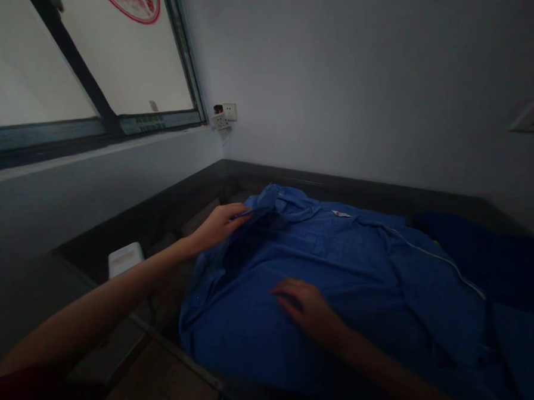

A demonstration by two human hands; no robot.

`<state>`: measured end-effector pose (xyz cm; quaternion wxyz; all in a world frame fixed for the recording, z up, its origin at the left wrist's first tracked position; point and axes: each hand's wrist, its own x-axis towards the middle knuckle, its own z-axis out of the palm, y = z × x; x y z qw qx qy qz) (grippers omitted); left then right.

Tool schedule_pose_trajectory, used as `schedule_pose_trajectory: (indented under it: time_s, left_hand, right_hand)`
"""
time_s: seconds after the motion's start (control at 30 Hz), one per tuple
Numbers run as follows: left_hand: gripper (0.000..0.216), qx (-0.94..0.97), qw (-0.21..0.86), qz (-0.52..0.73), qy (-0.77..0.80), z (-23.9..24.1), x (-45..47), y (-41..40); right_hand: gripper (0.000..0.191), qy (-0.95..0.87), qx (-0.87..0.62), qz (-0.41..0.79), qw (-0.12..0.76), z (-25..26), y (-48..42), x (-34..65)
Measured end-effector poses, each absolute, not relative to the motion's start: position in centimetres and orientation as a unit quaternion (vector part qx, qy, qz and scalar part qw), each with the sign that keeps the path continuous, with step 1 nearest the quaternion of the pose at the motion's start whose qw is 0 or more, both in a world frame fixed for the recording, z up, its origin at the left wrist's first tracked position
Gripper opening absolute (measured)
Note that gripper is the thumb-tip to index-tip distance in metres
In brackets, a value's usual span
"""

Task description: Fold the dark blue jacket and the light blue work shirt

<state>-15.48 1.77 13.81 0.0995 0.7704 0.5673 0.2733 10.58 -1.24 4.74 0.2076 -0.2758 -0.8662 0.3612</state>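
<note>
A blue jacket point(336, 251) lies spread across a dark counter-like surface, a pale piping line along its right part and a small white-and-red label near its far edge. At the jacket's left side, my left hand point(223, 223) pinches a lifted flap of the cloth between thumb and fingers. Below that flap the fabric falls into a shadowed fold. My right hand point(304, 306) is low over the middle of the jacket, thumb apart from its curved fingers and nothing between them. Whether its fingertips touch the cloth is hard to tell.
Darker blue cloth point(483, 253) lies at the right. A white box-like object point(125, 258) stands left of my left forearm. The surface has a dark raised rim point(339, 183) against the wall. A window point(135, 68) and wall sockets point(227, 113) are behind.
</note>
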Motion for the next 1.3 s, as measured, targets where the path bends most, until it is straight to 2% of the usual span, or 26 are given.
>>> schedule_pose_trajectory:
  time_s: [0.07,0.23,0.3,0.43,0.57,0.63,0.7,0.9,1.17,1.3]
  left_hand:
    - [0.034,0.818,0.100,0.242,0.512,13.7,-13.6,0.3]
    - [0.033,0.924,0.125,0.096,0.349,11.2,-9.6,-3.7]
    - [0.033,0.944,0.135,0.043,0.296,9.8,-8.8,-4.8]
    - [0.034,0.946,0.153,-0.008,0.287,8.1,-8.9,-5.9]
    - [0.060,0.923,0.110,0.020,0.368,7.2,-10.5,-6.9]
    - [0.072,0.895,0.067,0.046,0.439,6.4,-11.6,-7.9]
    - [0.075,0.861,0.037,0.066,0.503,5.2,-12.8,-9.1]
    - [0.055,0.781,-0.026,0.054,0.622,2.7,-15.4,-11.0]
    - [0.034,0.740,-0.054,-0.057,0.668,3.7,-15.0,-9.9]
    - [0.028,0.736,-0.044,-0.095,0.669,4.5,-14.8,-9.3]
  right_hand:
    - [0.027,-0.785,-0.332,0.457,0.254,4.6,1.0,11.8]
    - [0.049,-0.546,-0.407,0.663,0.311,4.8,4.4,13.8]
    - [0.058,-0.513,-0.411,0.685,0.314,4.9,4.4,14.0]
    - [0.091,-0.567,-0.388,0.677,0.262,4.5,3.5,13.7]
    - [0.074,-0.583,-0.365,0.691,0.222,3.7,3.3,13.6]
    - [0.073,-0.569,-0.374,0.695,0.230,3.6,3.3,13.8]
    - [0.076,-0.558,-0.383,0.695,0.244,3.6,3.3,13.9]
    - [0.079,-0.500,-0.365,0.727,0.296,5.4,3.1,14.5]
    - [0.085,-0.466,-0.347,0.745,0.329,7.3,1.9,14.7]
    - [0.074,-0.486,-0.377,0.712,0.338,5.5,1.9,14.5]
